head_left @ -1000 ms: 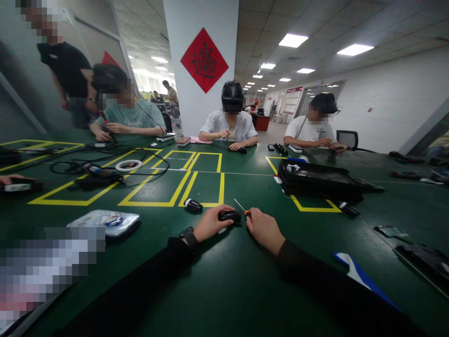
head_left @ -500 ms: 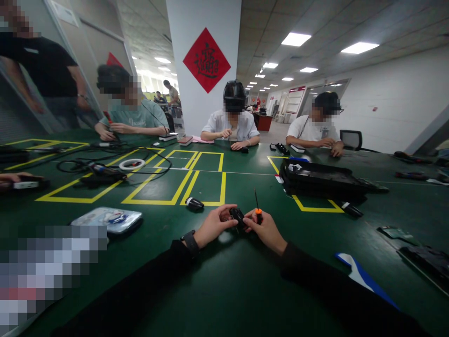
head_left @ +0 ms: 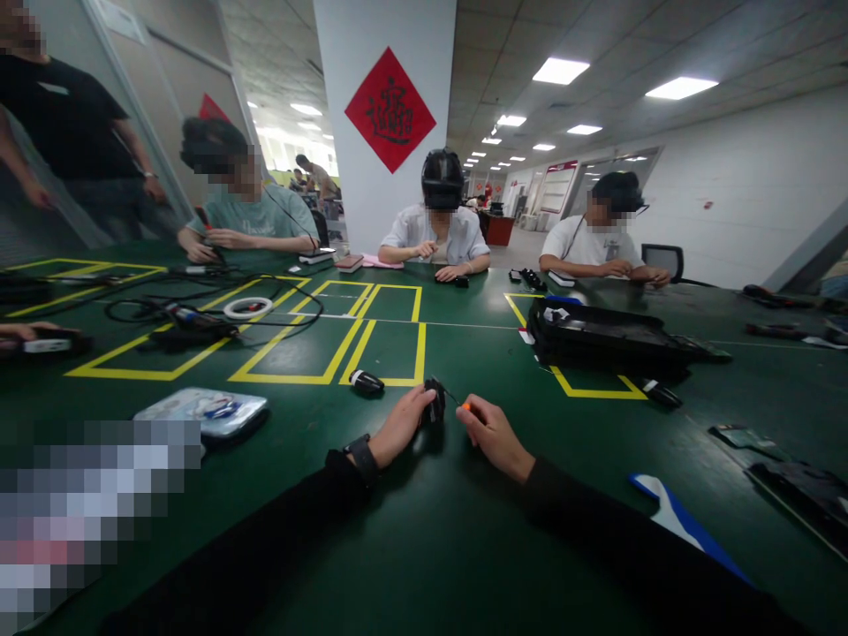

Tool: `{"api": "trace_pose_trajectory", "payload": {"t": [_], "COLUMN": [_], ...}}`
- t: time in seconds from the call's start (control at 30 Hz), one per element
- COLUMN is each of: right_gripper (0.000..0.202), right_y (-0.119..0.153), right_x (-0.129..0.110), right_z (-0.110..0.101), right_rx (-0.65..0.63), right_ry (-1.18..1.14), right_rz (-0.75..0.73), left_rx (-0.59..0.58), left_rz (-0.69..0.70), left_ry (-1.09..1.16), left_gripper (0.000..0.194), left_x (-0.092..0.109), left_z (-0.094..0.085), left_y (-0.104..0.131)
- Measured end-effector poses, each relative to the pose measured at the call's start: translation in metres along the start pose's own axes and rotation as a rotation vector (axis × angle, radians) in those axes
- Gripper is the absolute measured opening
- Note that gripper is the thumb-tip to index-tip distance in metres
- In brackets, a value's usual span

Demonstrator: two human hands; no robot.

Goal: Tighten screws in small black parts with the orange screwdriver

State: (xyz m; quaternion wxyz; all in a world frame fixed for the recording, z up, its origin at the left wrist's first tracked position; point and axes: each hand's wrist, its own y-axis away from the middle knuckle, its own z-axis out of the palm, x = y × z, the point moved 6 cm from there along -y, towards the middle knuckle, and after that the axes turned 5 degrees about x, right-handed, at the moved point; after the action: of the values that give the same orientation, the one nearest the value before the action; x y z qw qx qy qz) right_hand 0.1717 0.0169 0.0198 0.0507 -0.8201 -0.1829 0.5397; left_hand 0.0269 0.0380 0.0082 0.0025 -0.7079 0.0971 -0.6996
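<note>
Green and marked with yellow tape (head_left: 282, 380), the counter (head_left: 411, 548) is spreading across the view. Near its middle, the left grip (head_left: 401, 426) is grasping a small black device (head_left: 435, 406), which is standing tilted on edge between the two grips; whether it is touching the counter cannot be told. The right grip (head_left: 494, 431) is clasping a screwdriver (head_left: 465, 406), its fingers hiding most of the orange handle. The thin shaft (head_left: 453, 397) is pointing up and leftward at the device; whether the tip is meeting it is too small to tell. A dark watch (head_left: 362, 459) is circling the left wrist.

Just beyond the left grip, a black pod (head_left: 367, 382) with a white band is lying beside the tape. Farther left, a shiny patterned case (head_left: 202, 411) is resting near black cables (head_left: 192, 336) and a white ring (head_left: 247, 307). On the right, a black tray (head_left: 602, 340) is covering part of a tape outline, while a blue-and-white strip (head_left: 689, 528) is lying close to the right sleeve (head_left: 616, 534). Across the counter, three co-workers (head_left: 434, 234) are sitting; behind them, a red diamond sign (head_left: 390, 110) is hanging on a white column (head_left: 384, 208).
</note>
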Motion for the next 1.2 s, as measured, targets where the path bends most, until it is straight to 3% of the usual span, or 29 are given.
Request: {"api": "trace_pose_trajectory", "payload": {"t": [0.17,0.37,0.6,0.8,1.0,1.2], "right_gripper": [0.028,0.022,0.020,0.018,0.019,0.022], "right_y": [-0.001,-0.004,-0.005,-0.007,-0.007,-0.005], "right_x": [-0.005,-0.007,-0.003,0.002,-0.001,-0.003], "right_z": [-0.002,-0.011,-0.013,-0.016,-0.017,-0.009], "right_rx": [0.056,0.151,0.180,0.195,0.180,0.098], "right_ry": [0.062,0.084,0.053,0.104,0.200,0.291], "right_rz": [-0.074,-0.087,-0.066,-0.095,-0.143,-0.140], "left_rx": [-0.016,0.046,0.143,0.271,0.272,0.289], "left_rz": [-0.129,-0.074,-0.029,0.047,0.110,0.086], "left_ry": [0.354,0.393,0.236,-0.036,-0.199,-0.177], "left_gripper": [0.039,0.038,0.036,0.030,0.031,0.030], "left_x": [-0.011,-0.009,-0.009,-0.003,0.000,0.000], "left_z": [-0.003,-0.008,-0.018,-0.023,-0.023,-0.026], "left_y": [-0.004,-0.005,-0.011,-0.008,-0.007,-0.007]}}
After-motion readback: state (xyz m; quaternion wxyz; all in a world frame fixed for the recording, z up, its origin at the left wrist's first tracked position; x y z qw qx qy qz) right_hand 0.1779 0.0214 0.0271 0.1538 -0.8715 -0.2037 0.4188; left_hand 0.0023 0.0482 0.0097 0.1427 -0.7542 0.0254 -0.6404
